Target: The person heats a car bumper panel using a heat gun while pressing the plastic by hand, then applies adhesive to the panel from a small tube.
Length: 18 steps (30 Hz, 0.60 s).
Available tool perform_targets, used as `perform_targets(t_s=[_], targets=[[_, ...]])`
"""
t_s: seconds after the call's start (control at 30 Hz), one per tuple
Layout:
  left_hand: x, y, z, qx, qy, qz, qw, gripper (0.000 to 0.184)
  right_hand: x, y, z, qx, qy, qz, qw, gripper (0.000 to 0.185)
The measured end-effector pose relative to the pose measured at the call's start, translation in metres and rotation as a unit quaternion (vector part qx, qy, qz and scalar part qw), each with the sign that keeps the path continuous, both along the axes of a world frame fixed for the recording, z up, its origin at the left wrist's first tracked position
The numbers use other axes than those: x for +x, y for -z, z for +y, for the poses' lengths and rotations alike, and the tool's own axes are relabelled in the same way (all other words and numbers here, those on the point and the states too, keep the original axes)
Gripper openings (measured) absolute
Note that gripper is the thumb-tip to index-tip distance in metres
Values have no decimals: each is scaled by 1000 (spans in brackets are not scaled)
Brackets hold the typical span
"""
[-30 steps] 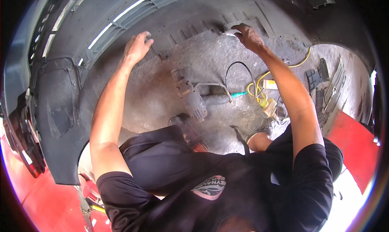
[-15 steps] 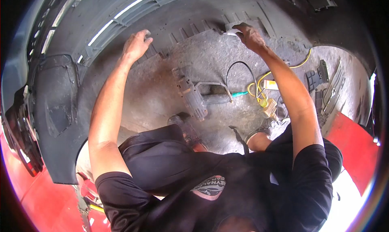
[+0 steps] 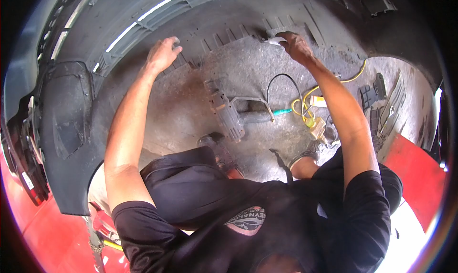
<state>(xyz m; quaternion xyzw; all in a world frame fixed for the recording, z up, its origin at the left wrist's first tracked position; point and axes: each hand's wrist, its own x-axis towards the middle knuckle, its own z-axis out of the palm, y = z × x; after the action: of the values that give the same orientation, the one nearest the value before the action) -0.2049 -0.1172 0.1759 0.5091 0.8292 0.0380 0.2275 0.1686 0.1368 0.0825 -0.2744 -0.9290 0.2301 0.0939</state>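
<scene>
A large dark grey curved plastic panel, like a bumper cover [image 3: 238, 15], arches over the floor. My left hand [image 3: 163, 52] is at the panel's lower inner edge, fingers curled and thumb near the fingertips; a small greyish thing at the tips is too small to name. Farther right, my right hand [image 3: 295, 46] is bent at the same edge, with a small white item [image 3: 275, 41] between its thumb and fingers. Ribs line the panel edge between the two hands.
On the concrete floor lie a grey slotted part [image 3: 225, 111], a yellow hose [image 3: 353, 75] with a black cable [image 3: 281, 74], and a clear-yellow fitting [image 3: 316, 128]. Black plastic pieces [image 3: 372, 95] lie at right. Red panels [image 3: 415, 177] show at both sides.
The panel has shifted slightly in view, its left end moving a little left and down. Both hands keep nearly the same pose and place.
</scene>
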Motion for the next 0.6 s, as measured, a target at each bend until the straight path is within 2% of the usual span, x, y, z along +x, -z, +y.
perform_targets(t_s=[0.1, 0.2, 0.4, 0.6], targets=[[-3, 3, -2, -3, 12, -3, 1000, 38, -1, -4, -4, -79, 43, -24, 996, 26], [-4, 6, -4, 8, 12, -2, 1000, 36, 1, 1, -4, -106, 73, -15, 992, 26], [-4, 7, -6, 10, 14, 7, 1000, 36, 3, 8, -3, -126, 78, -1, 989, 27], [-6, 6, -5, 6, 14, -8, 1000, 36, 4, 16, -3, -72, 64, -1, 995, 30]])
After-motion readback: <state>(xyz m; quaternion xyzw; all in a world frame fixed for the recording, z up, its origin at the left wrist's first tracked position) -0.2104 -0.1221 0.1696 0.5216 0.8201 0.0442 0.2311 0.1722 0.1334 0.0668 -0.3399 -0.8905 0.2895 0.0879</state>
